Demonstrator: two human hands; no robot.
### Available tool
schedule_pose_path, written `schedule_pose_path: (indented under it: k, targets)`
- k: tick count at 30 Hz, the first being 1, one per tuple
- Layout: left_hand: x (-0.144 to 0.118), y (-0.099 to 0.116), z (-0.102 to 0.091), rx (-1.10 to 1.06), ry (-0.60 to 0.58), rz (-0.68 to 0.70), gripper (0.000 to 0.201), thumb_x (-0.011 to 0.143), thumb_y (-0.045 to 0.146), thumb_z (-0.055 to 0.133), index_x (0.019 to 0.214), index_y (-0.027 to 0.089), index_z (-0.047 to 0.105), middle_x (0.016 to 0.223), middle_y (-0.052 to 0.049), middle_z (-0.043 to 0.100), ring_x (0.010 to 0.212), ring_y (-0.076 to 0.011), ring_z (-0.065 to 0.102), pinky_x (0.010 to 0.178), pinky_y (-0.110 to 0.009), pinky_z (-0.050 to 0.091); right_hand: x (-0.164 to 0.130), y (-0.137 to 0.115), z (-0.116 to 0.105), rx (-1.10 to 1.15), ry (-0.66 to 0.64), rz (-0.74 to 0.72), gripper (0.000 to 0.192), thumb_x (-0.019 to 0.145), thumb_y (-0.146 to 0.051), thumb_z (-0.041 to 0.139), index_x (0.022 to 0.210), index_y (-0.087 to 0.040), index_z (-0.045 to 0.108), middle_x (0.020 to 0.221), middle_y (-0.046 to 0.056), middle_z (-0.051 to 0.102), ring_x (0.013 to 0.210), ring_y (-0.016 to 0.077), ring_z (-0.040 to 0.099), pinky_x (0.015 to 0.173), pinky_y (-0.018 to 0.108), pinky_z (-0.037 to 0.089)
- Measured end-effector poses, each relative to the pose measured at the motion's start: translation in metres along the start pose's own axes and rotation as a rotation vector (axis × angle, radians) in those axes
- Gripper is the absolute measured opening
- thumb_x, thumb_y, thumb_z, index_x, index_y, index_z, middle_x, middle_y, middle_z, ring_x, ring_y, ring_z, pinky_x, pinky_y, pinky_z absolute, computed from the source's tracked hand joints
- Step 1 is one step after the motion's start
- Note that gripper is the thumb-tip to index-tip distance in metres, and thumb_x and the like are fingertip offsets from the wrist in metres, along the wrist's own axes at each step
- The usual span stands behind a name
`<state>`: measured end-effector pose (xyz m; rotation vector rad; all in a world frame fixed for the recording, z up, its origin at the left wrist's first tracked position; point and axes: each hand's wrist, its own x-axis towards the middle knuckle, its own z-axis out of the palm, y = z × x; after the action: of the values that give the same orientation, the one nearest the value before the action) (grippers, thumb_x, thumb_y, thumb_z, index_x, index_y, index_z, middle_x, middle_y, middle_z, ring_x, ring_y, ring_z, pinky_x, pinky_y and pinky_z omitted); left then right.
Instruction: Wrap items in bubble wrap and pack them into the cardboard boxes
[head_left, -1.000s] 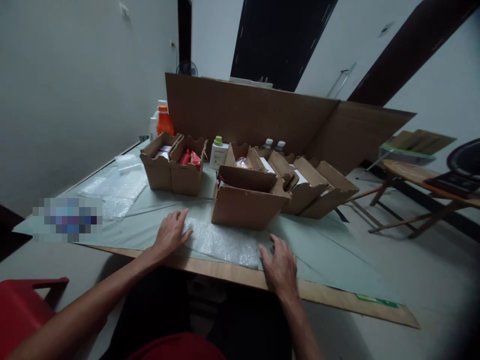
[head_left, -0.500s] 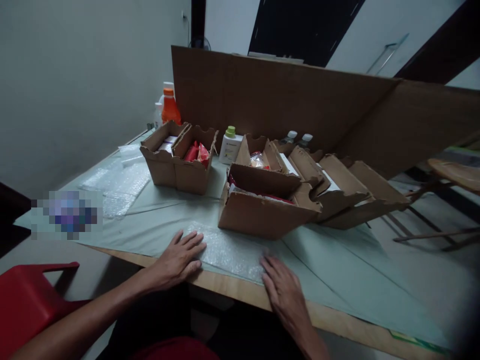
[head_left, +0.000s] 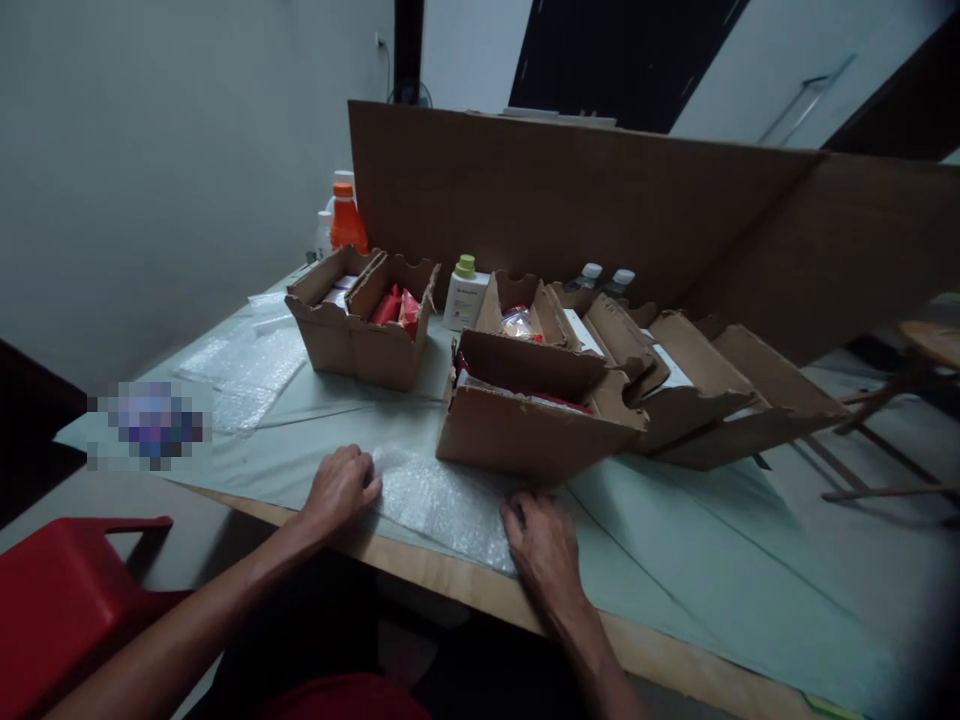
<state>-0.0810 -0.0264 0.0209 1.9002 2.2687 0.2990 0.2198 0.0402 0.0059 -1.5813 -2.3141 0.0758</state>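
Two hands are working one sheet of bubble wrap [head_left: 442, 497] lying flat at the near edge of the table [head_left: 675, 560], just in front of the nearest cardboard box [head_left: 525, 420]. Left hand [head_left: 339, 487] is curling its fingers closed on the sheet's left end; right hand [head_left: 541, 545] is doing the same on the right end, fingers bent under, so both are gripping the wrap rather than lying flat on it. The nearest box is sitting open with red packets showing inside. Behind it, more open boxes [head_left: 675, 390] are lining up to the right, and a pair of boxes [head_left: 367, 320] is standing to the left. An orange bottle [head_left: 348, 220] and a green-capped bottle [head_left: 463, 293] are standing against the tall cardboard panel [head_left: 600, 220]. Spare bubble wrap [head_left: 244, 365] is lying far left; a red stool [head_left: 67, 600] is sitting below the table.
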Motion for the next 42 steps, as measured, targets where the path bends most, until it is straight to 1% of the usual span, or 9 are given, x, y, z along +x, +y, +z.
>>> schedule_pose_path:
  k: [6,10,13,16,22,28,32,36,42]
  targets:
    - [0.025,-0.009,-0.014,-0.105,0.021,-0.021,0.01,0.084,0.017,0.055,0.088,0.021,0.064,0.077,-0.001,0.07,0.07,-0.0179,0.065,0.063,-0.026,0.041,-0.046,-0.033,-0.01,0.603,-0.128,0.149,0.019,0.091,-0.038,0.052,0.091,-0.021,0.061,0.072,0.0,0.064,0.062,0.0157,0.062,0.06,0.025,0.047]
    - [0.067,-0.006,-0.025,-0.14,0.068,0.064,0.032,0.086,0.017,0.056,0.117,0.022,0.06,0.099,-0.005,0.073,0.091,-0.0213,0.068,0.077,-0.029,0.048,-0.065,-0.078,0.0,0.921,-0.231,0.23,0.054,0.088,-0.038,0.054,0.138,-0.018,0.052,0.077,-0.002,0.057,0.054,0.0115,0.054,0.053,0.023,0.045]
    - [0.081,-0.006,-0.024,-0.14,0.097,0.15,0.044,0.083,0.017,0.061,0.127,0.019,0.058,0.123,-0.012,0.067,0.114,-0.0276,0.061,0.096,-0.04,0.047,-0.064,-0.097,0.007,0.948,-0.309,0.255,0.062,0.087,-0.039,0.053,0.146,-0.019,0.049,0.076,-0.003,0.053,0.05,0.0102,0.047,0.049,0.023,0.043]
    - [0.05,-0.017,-0.016,-0.159,0.115,0.308,0.046,0.082,0.011,0.057,0.128,0.019,0.06,0.135,-0.013,0.061,0.127,-0.0283,0.053,0.108,-0.046,0.042,-0.059,-0.1,0.006,1.003,-0.402,0.281,0.051,0.086,-0.043,0.056,0.129,-0.019,0.065,0.071,-0.002,0.056,0.049,0.0113,0.049,0.049,0.024,0.042]
    - [-0.088,-0.033,0.003,-0.264,0.058,0.644,0.075,0.078,0.008,0.054,0.149,0.027,0.041,0.152,-0.012,0.048,0.145,-0.0341,0.036,0.114,-0.056,0.038,-0.057,-0.103,0.0,1.252,-0.547,0.404,0.044,0.084,-0.056,0.06,0.099,-0.016,0.069,0.052,-0.004,0.053,0.043,0.0111,0.048,0.043,0.021,0.032]
    - [-0.098,-0.003,0.018,-0.61,0.165,0.252,0.025,0.094,0.017,0.052,0.111,0.022,0.069,0.097,-0.008,0.075,0.093,-0.0212,0.069,0.085,-0.036,0.056,-0.07,-0.104,-0.002,1.334,-0.49,0.508,0.052,0.086,-0.061,0.063,0.115,-0.017,0.062,0.076,0.004,0.069,0.044,0.0099,0.053,0.037,0.019,0.032]
    - [-0.068,-0.001,0.017,-0.766,0.141,0.006,0.024,0.092,0.025,0.054,0.105,0.02,0.073,0.1,-0.006,0.077,0.092,-0.02,0.071,0.081,-0.03,0.056,-0.083,-0.092,-0.008,1.072,-0.148,0.309,0.031,0.093,-0.041,0.061,0.116,-0.02,0.066,0.086,0.005,0.073,0.056,0.0139,0.064,0.054,0.026,0.054]
    - [-0.048,-0.003,0.016,-0.717,0.087,-0.032,0.031,0.091,0.028,0.053,0.113,0.018,0.071,0.088,-0.004,0.077,0.077,-0.0176,0.07,0.072,-0.027,0.053,-0.079,-0.099,-0.009,0.706,0.138,-0.224,0.029,0.092,-0.011,0.057,0.114,-0.025,0.068,0.102,0.006,0.075,0.09,0.0202,0.071,0.079,0.033,0.058]
    - [-0.029,-0.004,0.016,-0.508,0.05,0.028,0.03,0.09,0.024,0.058,0.118,0.022,0.068,0.085,-0.003,0.075,0.074,-0.0172,0.069,0.072,-0.027,0.051,-0.042,-0.116,0.011,0.28,0.038,-0.523,0.043,0.091,-0.006,0.049,0.13,-0.019,0.06,0.137,0.01,0.063,0.13,0.029,0.052,0.099,0.045,0.043]
